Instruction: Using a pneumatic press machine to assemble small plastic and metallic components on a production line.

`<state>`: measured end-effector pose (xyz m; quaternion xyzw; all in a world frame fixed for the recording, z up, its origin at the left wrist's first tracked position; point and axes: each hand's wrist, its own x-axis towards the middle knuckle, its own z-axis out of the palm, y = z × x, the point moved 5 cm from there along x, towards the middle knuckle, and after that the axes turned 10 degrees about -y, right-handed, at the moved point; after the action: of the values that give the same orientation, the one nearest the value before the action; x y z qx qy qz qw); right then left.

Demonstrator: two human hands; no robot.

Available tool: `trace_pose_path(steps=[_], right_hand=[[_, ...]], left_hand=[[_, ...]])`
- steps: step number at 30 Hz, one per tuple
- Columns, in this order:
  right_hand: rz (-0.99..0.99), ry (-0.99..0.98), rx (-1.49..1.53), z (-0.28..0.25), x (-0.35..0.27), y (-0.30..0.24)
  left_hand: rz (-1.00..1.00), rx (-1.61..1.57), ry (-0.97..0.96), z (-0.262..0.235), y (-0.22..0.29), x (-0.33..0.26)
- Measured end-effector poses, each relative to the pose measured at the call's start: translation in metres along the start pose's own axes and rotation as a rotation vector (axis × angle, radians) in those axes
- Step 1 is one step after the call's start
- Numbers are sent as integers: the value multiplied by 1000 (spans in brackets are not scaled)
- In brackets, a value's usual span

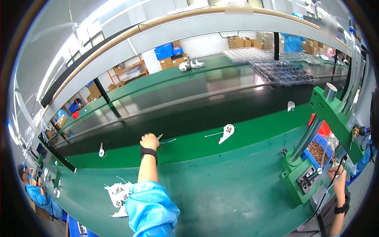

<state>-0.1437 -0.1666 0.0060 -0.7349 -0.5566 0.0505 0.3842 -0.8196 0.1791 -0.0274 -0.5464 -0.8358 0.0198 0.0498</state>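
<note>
My left hand point(150, 141) reaches out to the green strip along the belt, fingers curled over a white plastic part point(160, 137). The part's tip and a thin blue wire point(169, 141) stick out on the right of the hand. At the far right, my right hand point(336, 177) is beside the green bench press point(302, 177), just below a blue bin point(318, 152) of small copper-coloured pieces. Its fingers are pinched together; what they hold is too small to make out. Several white parts with round metal centres point(118, 194) lie piled left of my left forearm.
Other white parts point(227, 133) are spaced along the green strip beside the dark conveyor belt point(189, 122). Clear plastic trays point(282, 72) lie beyond it. A red bin point(324, 128) stands behind the press. Another person in blue point(39, 195) works at the far left.
</note>
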Motion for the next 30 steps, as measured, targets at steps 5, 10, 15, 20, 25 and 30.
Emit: trace_pose_path(steps=[5,10,15,20,25,30], right_hand=[[-97,-57,-66,9,1,-14],[-142,-54,-156,11,-5,-31],[-172,28,-191,-4,-18,-24],[-94,27,-209,-23,-35,-7],[-60,53,-164,-30,-42,-3],[-126,40,-94,-23,-32,-17]], left_hand=[[200,-161,-250,11,31,-19],[512,41,-326,-12,114,-78],[878,10,-242,1,127,-76],[988,-55,-383,9,120,-71],[848,-198,-58,-45,157,-131],[1347,-872,-216,-129,246,-267]])
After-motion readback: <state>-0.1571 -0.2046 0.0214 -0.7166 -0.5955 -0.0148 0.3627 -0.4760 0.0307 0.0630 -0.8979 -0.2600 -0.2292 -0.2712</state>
